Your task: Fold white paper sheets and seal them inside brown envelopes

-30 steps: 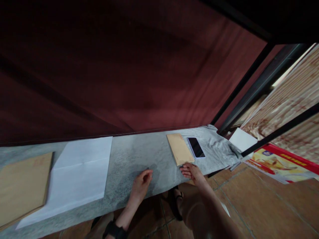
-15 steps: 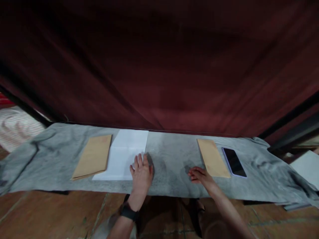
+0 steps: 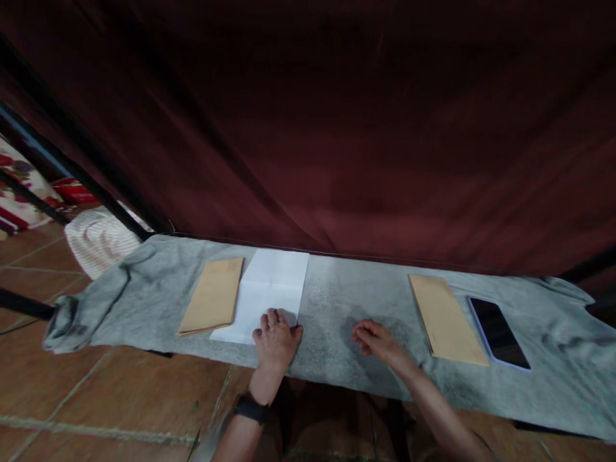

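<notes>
My left hand [image 3: 276, 340] rests on the near right corner of a white sheet of paper [image 3: 272, 279], its fingers spread and lying on the sheet. Crease lines run across the paper. To the left, a small stack of brown envelopes [image 3: 212, 294] touches or overlaps the paper's left edge. My right hand [image 3: 378, 340] is over the grey cloth with its fingers curled in; nothing shows between them. Nearest to it, on its right, lies a brown envelope [image 3: 447, 319].
A grey cloth [image 3: 337, 295] covers the long, narrow bench. Right of the envelope lies a phone [image 3: 499, 332] with a purple edge. A dark red curtain [image 3: 308, 160] hangs behind the bench. Striped fabric [image 3: 103, 237] and dark metal bars [image 3: 24, 305] are at the left, above a tiled floor [image 3: 144, 391].
The view has swung left, so things on the bench appear further right. My left hand's fingers have settled flatter on the paper. My right hand has moved away from the right envelope, fingers still curled.
</notes>
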Motion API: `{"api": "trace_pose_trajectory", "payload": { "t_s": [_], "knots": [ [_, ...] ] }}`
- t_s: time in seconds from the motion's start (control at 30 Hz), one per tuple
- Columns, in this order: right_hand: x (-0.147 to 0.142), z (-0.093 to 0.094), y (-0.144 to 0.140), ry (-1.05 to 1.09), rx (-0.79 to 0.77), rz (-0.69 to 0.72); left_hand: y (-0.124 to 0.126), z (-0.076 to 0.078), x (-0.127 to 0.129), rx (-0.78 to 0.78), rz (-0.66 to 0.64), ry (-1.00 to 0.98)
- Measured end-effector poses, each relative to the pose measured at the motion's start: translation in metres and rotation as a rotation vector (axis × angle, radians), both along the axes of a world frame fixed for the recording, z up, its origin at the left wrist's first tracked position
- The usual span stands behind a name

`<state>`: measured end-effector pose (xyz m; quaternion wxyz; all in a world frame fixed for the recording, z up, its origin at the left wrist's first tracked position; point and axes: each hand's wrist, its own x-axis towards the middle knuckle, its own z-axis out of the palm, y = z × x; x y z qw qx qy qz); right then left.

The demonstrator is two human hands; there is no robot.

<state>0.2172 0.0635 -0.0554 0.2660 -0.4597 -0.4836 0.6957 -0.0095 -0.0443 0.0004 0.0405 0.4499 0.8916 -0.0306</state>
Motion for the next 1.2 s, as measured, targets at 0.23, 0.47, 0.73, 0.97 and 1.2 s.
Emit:
{"api": "trace_pose_trajectory", "payload": {
  "t_s": [0.23, 0.47, 0.73, 0.97, 1.2],
  "knots": [
    [0.008, -0.006, 0.005, -0.095, 0.067, 0.118, -0.002, 0.0, -0.003, 0.006, 0.007, -0.062],
    [0.013, -0.011, 0.008, -0.161, 0.098, 0.158, -0.022, -0.002, -0.035, 0.028, -0.01, -0.297],
    [0.006, 0.0, 0.001, -0.25, 0.201, 0.201, -0.026, -0.012, -0.058, -0.023, -0.026, -0.363],
    [0.005, -0.002, -0.002, -0.357, 0.313, 0.259, -0.025, -0.005, -0.058, -0.05, -0.016, -0.357],
    [0.003, 0.004, -0.005, -0.476, 0.525, 0.314, -0.029, -0.009, -0.063, -0.018, -0.056, -0.326]
  ]
}}
